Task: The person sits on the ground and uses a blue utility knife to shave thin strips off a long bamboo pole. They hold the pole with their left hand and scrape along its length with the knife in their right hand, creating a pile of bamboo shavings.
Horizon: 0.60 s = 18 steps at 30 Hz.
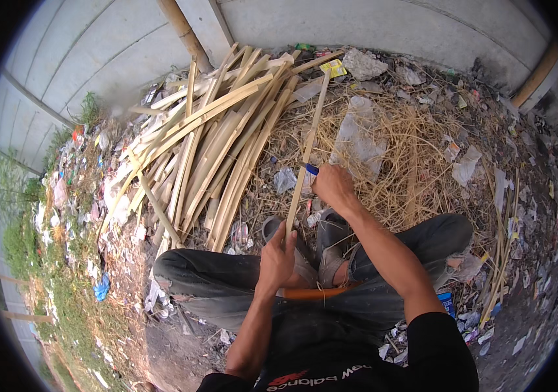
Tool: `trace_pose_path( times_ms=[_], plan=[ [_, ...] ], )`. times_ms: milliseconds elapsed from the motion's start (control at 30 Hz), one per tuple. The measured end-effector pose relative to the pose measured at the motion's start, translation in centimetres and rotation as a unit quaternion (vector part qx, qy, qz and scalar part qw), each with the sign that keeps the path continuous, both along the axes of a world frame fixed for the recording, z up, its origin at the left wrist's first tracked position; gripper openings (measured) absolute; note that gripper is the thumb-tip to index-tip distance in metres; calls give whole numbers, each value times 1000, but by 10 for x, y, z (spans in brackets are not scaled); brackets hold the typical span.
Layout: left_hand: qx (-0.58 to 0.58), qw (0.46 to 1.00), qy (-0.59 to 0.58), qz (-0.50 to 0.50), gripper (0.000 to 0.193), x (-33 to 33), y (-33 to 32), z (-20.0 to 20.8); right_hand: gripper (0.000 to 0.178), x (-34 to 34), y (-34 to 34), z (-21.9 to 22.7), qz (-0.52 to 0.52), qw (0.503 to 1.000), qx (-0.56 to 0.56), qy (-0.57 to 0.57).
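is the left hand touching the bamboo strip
Touching. The head view shows the left hand closed around the lower end of the bamboo strip, fingers wrapped over it with no gap.

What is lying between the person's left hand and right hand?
In the head view, a stretch of the bamboo strip runs between the left hand and the right hand; both hands hold it. Behind it lies littered straw.

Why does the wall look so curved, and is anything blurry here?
Head view: the fisheye lens bends the grey wall toward the black rim; daylight is soft, with no hard shadows; the bamboo strip and both hands, left hand and right hand, look sharp.
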<state>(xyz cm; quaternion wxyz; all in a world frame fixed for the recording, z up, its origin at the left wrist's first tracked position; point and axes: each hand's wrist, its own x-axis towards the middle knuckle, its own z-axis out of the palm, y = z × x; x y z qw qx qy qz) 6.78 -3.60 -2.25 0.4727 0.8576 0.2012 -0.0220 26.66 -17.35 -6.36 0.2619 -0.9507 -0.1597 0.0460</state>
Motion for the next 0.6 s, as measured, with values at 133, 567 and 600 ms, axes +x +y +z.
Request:
trace_pose_path(
  times_ms=[133,567,600],
  plan=[
    [-4,999,-50,5,54,-9,6,-11,18,-5,-7,37,33,999,-7,40],
    [18,995,-102,14,53,20,8,6,17,-52,17,3,105,994,0,-30],
    [26,994,-103,13,53,21,9,6,17,-48,20,-2,103,994,-5,-42]
  ],
)
